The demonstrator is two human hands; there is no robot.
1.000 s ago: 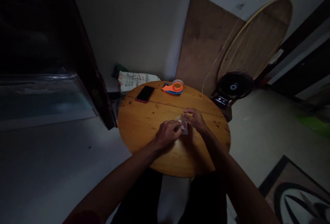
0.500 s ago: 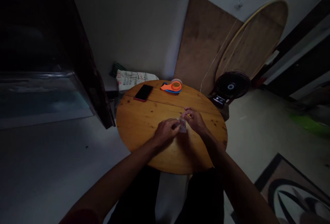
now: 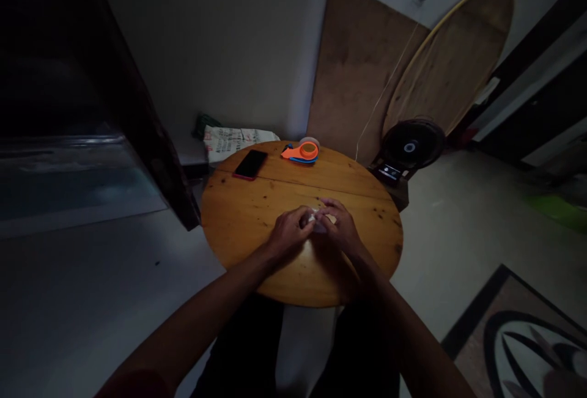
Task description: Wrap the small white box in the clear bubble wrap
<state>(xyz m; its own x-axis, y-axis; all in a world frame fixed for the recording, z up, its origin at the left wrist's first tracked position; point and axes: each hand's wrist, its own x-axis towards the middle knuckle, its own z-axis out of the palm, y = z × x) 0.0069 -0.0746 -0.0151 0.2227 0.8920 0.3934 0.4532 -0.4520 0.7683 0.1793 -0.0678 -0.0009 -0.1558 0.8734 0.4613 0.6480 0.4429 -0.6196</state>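
Observation:
Between my two hands is a small, clear-looking packet [image 3: 320, 227], held just above or on the round wooden table [image 3: 247, 221]; its kind is too dim and small to make out. My left hand [image 3: 292, 227] pinches its left side with thumb and fingers. From the right, my right hand [image 3: 338, 225] has its thumb and fingers closed on the same packet, close to the left fingertips. Fingers cover much of it, and a whitish bit shows near the left thumb.
Toward the table's back lie an orange and blue tape dispenser [image 3: 302, 151] and a dark-screened phone [image 3: 250, 164]. A printed white sack [image 3: 238, 141] sits behind the table. A round black fan-like device [image 3: 410, 147] stands at the right, before leaning wooden boards [image 3: 360, 68].
My right hand has come down and closer to my left, its fingers now on the packet. The whole view has shifted slightly.

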